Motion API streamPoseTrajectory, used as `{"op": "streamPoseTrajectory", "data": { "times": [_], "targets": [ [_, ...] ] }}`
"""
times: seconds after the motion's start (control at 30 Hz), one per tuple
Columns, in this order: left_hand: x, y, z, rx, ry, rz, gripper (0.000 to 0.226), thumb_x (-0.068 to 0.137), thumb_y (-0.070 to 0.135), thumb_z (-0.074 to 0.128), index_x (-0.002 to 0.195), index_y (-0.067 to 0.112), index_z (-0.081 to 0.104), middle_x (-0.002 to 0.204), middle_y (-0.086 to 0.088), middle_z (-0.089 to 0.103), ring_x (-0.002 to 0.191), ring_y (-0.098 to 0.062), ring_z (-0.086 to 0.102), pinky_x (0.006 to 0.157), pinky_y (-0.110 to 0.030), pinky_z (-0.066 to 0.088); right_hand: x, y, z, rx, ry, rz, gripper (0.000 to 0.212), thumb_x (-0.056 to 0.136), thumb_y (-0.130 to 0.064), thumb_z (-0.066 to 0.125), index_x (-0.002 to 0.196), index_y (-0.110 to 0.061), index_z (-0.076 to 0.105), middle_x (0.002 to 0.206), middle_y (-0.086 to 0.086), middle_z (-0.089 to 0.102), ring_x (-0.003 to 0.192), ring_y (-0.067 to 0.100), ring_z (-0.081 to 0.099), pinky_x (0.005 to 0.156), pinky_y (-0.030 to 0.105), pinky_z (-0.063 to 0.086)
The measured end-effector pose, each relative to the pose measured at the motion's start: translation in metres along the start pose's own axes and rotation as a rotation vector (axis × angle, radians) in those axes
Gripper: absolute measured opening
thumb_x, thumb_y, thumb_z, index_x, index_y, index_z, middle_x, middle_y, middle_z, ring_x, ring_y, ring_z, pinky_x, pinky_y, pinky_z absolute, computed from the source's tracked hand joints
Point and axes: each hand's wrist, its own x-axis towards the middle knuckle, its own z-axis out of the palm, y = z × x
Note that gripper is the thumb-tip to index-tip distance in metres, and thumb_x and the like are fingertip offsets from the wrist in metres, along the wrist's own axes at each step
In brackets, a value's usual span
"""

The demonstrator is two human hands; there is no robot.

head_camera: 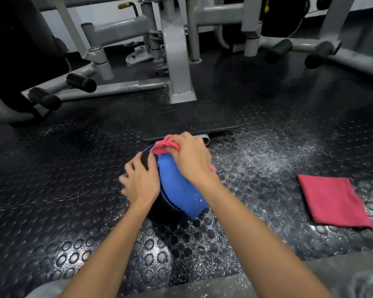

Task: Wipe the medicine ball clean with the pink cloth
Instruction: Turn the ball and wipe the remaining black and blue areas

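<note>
Medicine ball (177, 190): 1, round, smooth blue panels with black panels between them, a few white specks low on the blue side; it sits on the floor (73, 190) at centre, just in front of a flat black plate (192, 119). Floor is black rubber with raised round studs, glossy, dusted with white speckle to the right of the ball. Cloths: 2. The pink cloth (163, 146) is soft and crumpled into a wad on the ball's top far side, with a small corner showing under the wrist. The right hand (190, 155) grips this wad, fingers curled around it, and presses it against the blue surface. The left hand (140, 181) cups the ball's left side over a black panel, fingers bent around the curve, thumb up near the cloth; slight motion blur on the fingertips. The second cloth, a folded cloth (334, 200) of darker pink-red, lies flat as a neat square on the floor well to the right, apart from the ball. Behind stands a machine frame (179, 67) of grey painted tube, with 4 black cylindrical stubs (81, 82) counted, 2 per side
</note>
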Motion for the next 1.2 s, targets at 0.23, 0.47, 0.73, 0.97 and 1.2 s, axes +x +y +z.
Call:
{"op": "streamPoseTrajectory", "data": {
  "times": [0.23, 0.47, 0.73, 0.97, 1.2],
  "targets": [
    [-0.027, -0.04, -0.032, -0.116, 0.162, -0.006, 0.041, 0.097, 0.041, 0.04, 0.125, 0.012, 0.048, 0.134, -0.019, 0.037, 0.126, -0.034, 0.03, 0.103, -0.046, 0.025, -0.057, -0.019, 0.021, -0.154, 0.235, -0.162, 0.017, 0.078, -0.028, 0.064, 0.095, -0.03, 0.066, 0.096, -0.007, 0.063, 0.079, 0.028, 0.054, 0.068, 0.037, 0.046],
    [-0.016, -0.005, -0.04, -0.011, -0.154, 0.037, 0.057, 0.084, 0.062, 0.037, 0.128, 0.027, 0.048, 0.135, -0.007, 0.05, 0.12, -0.036, 0.047, 0.101, -0.054, 0.038, -0.136, 0.035, 0.026, 0.485, 0.429, 0.045, 0.019, 0.084, -0.036, 0.055, 0.098, -0.03, 0.066, 0.108, -0.019, 0.061, 0.102, 0.007, 0.053, 0.091, 0.019, 0.04],
    [-0.07, -0.006, -0.025, 0.123, 0.032, 0.053, 0.052, 0.096, 0.045, 0.032, 0.142, 0.021, 0.035, 0.15, -0.005, 0.031, 0.136, -0.031, 0.026, 0.107, -0.053, 0.021, -0.132, 0.019, -0.003, 0.544, 0.3, 0.104, 0.011, 0.084, -0.028, 0.06, 0.09, -0.032, 0.068, 0.097, -0.014, 0.065, 0.092, 0.007, 0.058, 0.083, 0.027, 0.044],
    [-0.059, -0.012, -0.038, 0.114, -0.046, 0.061, 0.04, 0.09, 0.054, 0.043, 0.12, 0.028, 0.047, 0.135, -0.005, 0.04, 0.125, -0.033, 0.034, 0.102, -0.05, 0.026, -0.138, 0.038, -0.002, 0.575, 0.35, 0.143, 0.014, 0.085, -0.025, 0.06, 0.092, -0.035, 0.066, 0.095, -0.012, 0.065, 0.085, 0.009, 0.057, 0.079, 0.027, 0.045],
    [-0.07, -0.005, -0.02, 0.06, -0.029, 0.089, 0.052, 0.092, 0.056, 0.037, 0.137, 0.03, 0.041, 0.147, 0.0, 0.037, 0.132, -0.03, 0.035, 0.107, -0.048, 0.028, -0.134, 0.052, -0.014, 0.576, 0.319, 0.428, 0.012, 0.086, -0.028, 0.059, 0.094, -0.034, 0.065, 0.09, -0.017, 0.063, 0.085, 0.007, 0.059, 0.08, 0.035, 0.051]
  ]
}}
